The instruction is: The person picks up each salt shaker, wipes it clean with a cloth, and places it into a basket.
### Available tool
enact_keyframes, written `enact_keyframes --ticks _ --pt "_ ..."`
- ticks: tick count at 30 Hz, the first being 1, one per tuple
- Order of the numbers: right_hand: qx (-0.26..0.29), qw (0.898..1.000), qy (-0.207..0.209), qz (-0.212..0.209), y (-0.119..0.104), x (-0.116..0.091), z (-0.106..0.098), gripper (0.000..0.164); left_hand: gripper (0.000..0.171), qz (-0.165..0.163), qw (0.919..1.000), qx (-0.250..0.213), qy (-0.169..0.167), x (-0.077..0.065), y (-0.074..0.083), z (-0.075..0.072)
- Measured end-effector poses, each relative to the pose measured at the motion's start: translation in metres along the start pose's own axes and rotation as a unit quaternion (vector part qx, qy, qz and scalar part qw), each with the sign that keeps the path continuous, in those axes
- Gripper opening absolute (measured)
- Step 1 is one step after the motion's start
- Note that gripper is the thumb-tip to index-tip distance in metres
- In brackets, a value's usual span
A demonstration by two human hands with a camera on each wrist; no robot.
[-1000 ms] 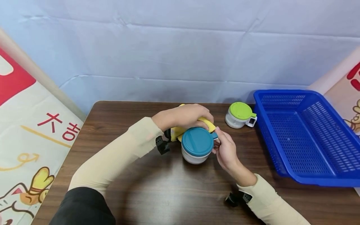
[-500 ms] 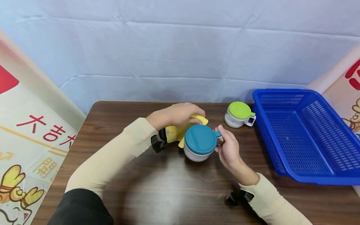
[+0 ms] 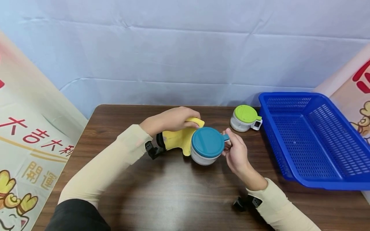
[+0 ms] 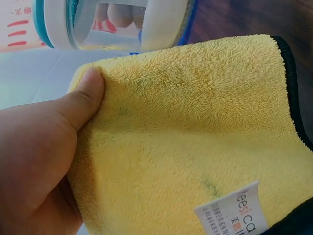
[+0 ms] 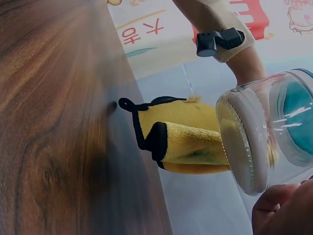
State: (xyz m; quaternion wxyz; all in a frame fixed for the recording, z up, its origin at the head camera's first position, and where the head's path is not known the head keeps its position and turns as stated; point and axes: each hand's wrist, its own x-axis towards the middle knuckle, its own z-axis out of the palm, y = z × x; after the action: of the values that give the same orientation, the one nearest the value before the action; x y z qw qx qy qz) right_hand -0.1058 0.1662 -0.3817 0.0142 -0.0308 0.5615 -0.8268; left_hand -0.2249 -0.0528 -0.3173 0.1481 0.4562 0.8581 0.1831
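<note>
My left hand pinches a yellow cleaning cloth near its upper edge, and the cloth hangs down beside the jar. Black trim and a white label show on the cloth in the left wrist view. My right hand grips the handle of a clear seasoning jar with a teal lid, its fingers partly hidden behind the handle. In the right wrist view, the base of the jar shows above the table. Behind it hangs the cloth, overlapped by the jar.
A similar jar with a lime-green lid stands at the back right of the wooden table. Beside it, a blue plastic basket takes up the right side. A pale cloth backdrop rises behind the table's far edge.
My left hand has drawn the cloth leftward, away from the jar's handle, and more of the cloth shows. The jar in my right hand has shifted slightly right.
</note>
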Motion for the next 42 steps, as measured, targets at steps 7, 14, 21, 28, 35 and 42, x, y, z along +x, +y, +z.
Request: enact_keyframes --ticks 7,14,21,28,35,42 --pt "0.002 1.0 0.01 0.001 -0.001 0.0 -0.001 0.052 0.019 -0.005 0.9999 -0.012 0.009 -0.01 -0.002 -0.001" --pt "0.007 1.0 0.016 0.004 -0.001 0.0 -0.002 0.053 0.018 0.003 0.9998 -0.008 0.02 -0.018 -0.004 -0.002" --pt "0.016 1.0 0.019 0.002 -0.001 0.002 -0.004 0.052 0.017 0.013 0.9991 -0.005 0.04 -0.03 -0.004 -0.004" --pt "0.018 0.999 0.03 0.007 0.0 0.002 -0.005 0.052 0.019 0.016 0.9977 0.0 0.066 -0.042 0.002 -0.011" --pt "0.018 0.999 0.036 0.008 -0.001 0.002 -0.004 0.053 0.019 0.038 0.9961 0.011 0.079 -0.047 0.007 -0.018" --pt "0.018 0.999 0.04 0.016 -0.004 0.002 -0.003 0.051 0.015 0.06 0.9942 0.016 0.088 -0.046 0.017 -0.026"
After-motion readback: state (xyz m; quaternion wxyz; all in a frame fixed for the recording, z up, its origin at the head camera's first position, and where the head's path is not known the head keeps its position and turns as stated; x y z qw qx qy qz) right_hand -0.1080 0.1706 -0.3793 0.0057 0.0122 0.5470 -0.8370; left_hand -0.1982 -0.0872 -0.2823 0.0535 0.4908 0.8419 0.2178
